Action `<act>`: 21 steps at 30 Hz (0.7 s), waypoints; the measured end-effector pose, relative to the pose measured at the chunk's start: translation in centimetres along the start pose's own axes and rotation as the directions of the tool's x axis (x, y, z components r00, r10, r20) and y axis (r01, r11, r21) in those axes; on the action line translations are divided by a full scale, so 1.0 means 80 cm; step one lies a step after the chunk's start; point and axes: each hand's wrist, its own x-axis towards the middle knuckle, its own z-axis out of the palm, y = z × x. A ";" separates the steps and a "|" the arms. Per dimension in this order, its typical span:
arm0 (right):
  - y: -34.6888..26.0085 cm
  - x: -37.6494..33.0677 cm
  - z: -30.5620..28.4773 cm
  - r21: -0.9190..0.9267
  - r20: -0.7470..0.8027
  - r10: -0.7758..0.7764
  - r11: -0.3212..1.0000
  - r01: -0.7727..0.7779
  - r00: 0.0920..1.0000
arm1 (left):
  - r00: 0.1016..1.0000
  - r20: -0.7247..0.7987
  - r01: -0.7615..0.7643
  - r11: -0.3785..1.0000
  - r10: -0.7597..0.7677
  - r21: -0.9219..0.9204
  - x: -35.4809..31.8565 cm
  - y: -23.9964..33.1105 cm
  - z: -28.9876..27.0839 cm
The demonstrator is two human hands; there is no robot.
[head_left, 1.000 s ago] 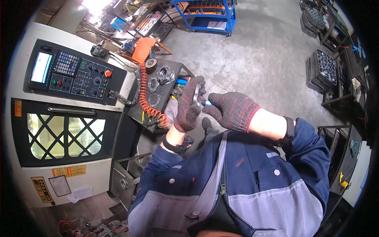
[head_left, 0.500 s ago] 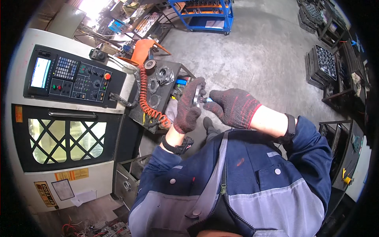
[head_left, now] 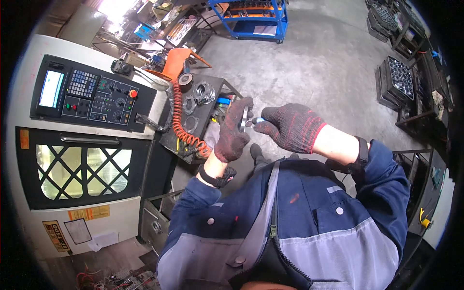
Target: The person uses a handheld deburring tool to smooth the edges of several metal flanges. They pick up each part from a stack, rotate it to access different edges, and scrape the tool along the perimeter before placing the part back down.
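Observation:
My left hand (head_left: 233, 131), in a dark knitted glove, is closed round a shiny round metal part (head_left: 244, 119), held up edge-on. The fingers hide much of the part. To its right, my right hand (head_left: 292, 127), gloved the same way, pinches a small tool with a light blue piece (head_left: 259, 120). The tool's end is at the metal part; whether it touches cannot be made out. Both hands are in front of my chest, above the floor. Next to my left hand is a dark metal workbench (head_left: 211, 83) with several flat metal rings (head_left: 192, 123) on it.
A machine with a control panel (head_left: 87, 92) and a windowed door (head_left: 79, 166) stands at left. An orange coiled hose (head_left: 178, 116) and an angle grinder (head_left: 185, 77) are by the bench. A blue trolley (head_left: 253, 35) stands ahead; crates of metal parts (head_left: 399, 77) line the right.
My right hand has shifted slightly to the right and turned a little, with the tool in it. The metal part has tilted slightly in my left hand, which keeps its hold.

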 end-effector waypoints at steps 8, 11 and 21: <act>-0.014 -0.009 0.020 0.094 0.007 -0.035 0.995 0.034 0.999 | 0.995 0.023 0.095 0.995 -0.094 -0.025 0.014 0.025 -0.007; -0.019 -0.013 0.002 0.058 0.032 -0.035 0.998 0.033 0.999 | 0.997 0.014 0.079 0.996 -0.079 0.028 0.013 0.004 -0.009; -0.009 -0.003 -0.004 0.024 -0.010 -0.001 1.000 0.001 1.000 | 0.998 0.020 0.060 0.997 -0.058 -0.057 0.013 0.008 0.006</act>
